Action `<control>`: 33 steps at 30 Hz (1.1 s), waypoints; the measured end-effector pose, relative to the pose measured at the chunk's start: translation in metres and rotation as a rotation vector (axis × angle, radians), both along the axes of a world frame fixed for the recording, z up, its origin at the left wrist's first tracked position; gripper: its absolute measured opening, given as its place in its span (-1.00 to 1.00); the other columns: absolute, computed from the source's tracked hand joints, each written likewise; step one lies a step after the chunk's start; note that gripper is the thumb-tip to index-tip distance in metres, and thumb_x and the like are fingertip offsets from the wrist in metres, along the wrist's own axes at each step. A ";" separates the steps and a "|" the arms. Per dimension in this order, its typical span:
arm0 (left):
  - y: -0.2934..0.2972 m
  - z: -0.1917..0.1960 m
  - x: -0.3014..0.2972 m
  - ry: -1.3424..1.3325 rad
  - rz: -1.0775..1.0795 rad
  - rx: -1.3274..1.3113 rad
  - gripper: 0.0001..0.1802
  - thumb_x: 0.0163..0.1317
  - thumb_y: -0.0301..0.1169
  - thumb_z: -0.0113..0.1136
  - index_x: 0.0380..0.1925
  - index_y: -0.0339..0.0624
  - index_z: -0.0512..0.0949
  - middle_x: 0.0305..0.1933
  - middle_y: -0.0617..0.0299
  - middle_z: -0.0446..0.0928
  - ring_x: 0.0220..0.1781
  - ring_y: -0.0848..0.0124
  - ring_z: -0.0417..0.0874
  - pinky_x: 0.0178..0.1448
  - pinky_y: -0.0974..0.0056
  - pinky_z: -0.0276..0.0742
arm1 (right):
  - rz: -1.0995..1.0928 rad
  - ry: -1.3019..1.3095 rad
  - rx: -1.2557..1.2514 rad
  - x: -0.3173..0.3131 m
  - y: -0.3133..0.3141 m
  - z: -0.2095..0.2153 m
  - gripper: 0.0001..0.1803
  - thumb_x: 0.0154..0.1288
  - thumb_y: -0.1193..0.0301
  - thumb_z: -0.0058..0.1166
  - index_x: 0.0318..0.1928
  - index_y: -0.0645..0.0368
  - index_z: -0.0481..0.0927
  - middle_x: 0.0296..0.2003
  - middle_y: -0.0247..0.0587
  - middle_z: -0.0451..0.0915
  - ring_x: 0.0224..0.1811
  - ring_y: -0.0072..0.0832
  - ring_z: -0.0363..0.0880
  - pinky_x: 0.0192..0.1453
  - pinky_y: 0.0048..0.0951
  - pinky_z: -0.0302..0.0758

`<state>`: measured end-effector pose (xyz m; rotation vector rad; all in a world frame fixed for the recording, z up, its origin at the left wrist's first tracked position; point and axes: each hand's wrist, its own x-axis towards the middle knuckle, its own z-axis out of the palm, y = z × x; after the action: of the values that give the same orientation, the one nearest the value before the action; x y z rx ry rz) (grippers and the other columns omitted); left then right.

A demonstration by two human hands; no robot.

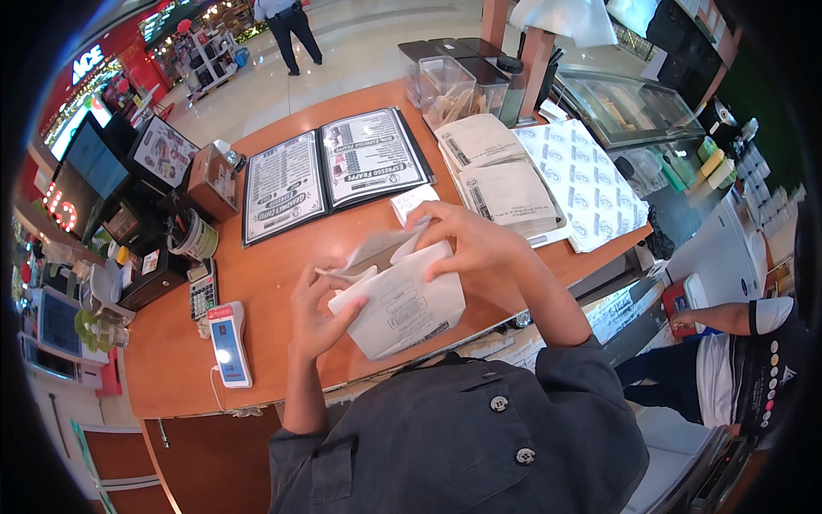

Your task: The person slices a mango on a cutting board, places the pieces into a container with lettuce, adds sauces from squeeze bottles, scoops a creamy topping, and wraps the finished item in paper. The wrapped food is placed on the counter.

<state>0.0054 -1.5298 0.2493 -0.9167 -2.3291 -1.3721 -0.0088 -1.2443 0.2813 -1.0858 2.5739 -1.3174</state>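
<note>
Between my two hands is a white paper bag (402, 304) with dark print, its mouth spread apart above the counter's near edge. My left hand (324, 308) pinches the bag's left side, thumb on the front panel and fingers at the back flap. On the right, my right hand (471, 242) grips the upper edge with its thumb in front. The inside of the bag shows only in part. Just beyond my right hand lies a small white slip of paper (413, 202). Stacks of similar paper bags (507, 193) rest to the right.
An open menu (330, 167) lies on the wooden counter (282, 283). Printed wrapping sheets (586, 184) and clear bins (447, 90) stand right. A card terminal (229, 343), calculator (204, 291) and monitor (96, 163) are left. A co-worker (719, 360) stands right; another person (287, 26) stands beyond.
</note>
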 end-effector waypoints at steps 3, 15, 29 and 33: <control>0.001 0.008 0.014 0.079 0.062 -0.091 -0.79 -0.10 -0.47 0.42 -0.45 -0.29 0.60 -0.23 0.05 0.55 -0.20 0.28 0.60 -0.18 0.30 0.50 | -0.050 0.066 0.064 0.006 -0.004 0.001 -0.75 0.01 0.32 0.30 -0.32 0.20 0.65 -0.18 -0.23 0.50 -0.08 -0.30 0.48 -0.03 -0.36 0.40; -0.012 0.021 0.000 0.221 0.079 -0.166 -0.72 0.06 -0.38 0.30 -0.24 -0.24 0.52 -0.36 0.11 0.58 -0.36 0.20 0.62 -0.30 0.21 0.52 | -0.143 0.637 0.054 0.020 -0.025 -0.010 -0.80 -0.05 0.54 0.29 -0.35 0.24 0.57 -0.44 -0.16 0.51 -0.41 -0.25 0.52 -0.37 -0.34 0.43; 0.007 0.023 0.014 0.267 0.071 -0.742 -0.87 0.14 -0.29 0.09 -0.41 -0.09 0.50 -0.38 0.29 0.59 -0.24 0.37 0.63 0.15 0.06 0.27 | -0.204 0.523 0.517 0.037 -0.060 0.015 -0.79 0.04 0.59 0.10 -0.24 0.18 0.57 -0.32 -0.16 0.57 -0.20 -0.27 0.53 0.12 -0.18 0.34; -0.001 0.021 0.011 0.404 0.067 -0.680 -0.86 0.12 -0.26 0.11 -0.44 -0.05 0.50 -0.43 0.29 0.59 -0.31 0.37 0.62 0.10 0.11 0.29 | -0.170 0.619 0.351 0.037 -0.060 0.014 -0.84 0.03 0.56 0.13 -0.30 0.17 0.58 -0.46 -0.21 0.55 -0.32 -0.28 0.54 -0.01 -0.24 0.37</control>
<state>0.0164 -1.5313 0.2702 -1.1387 -2.4717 -0.2908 0.0277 -1.3039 0.2955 -1.3894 3.2200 -0.5469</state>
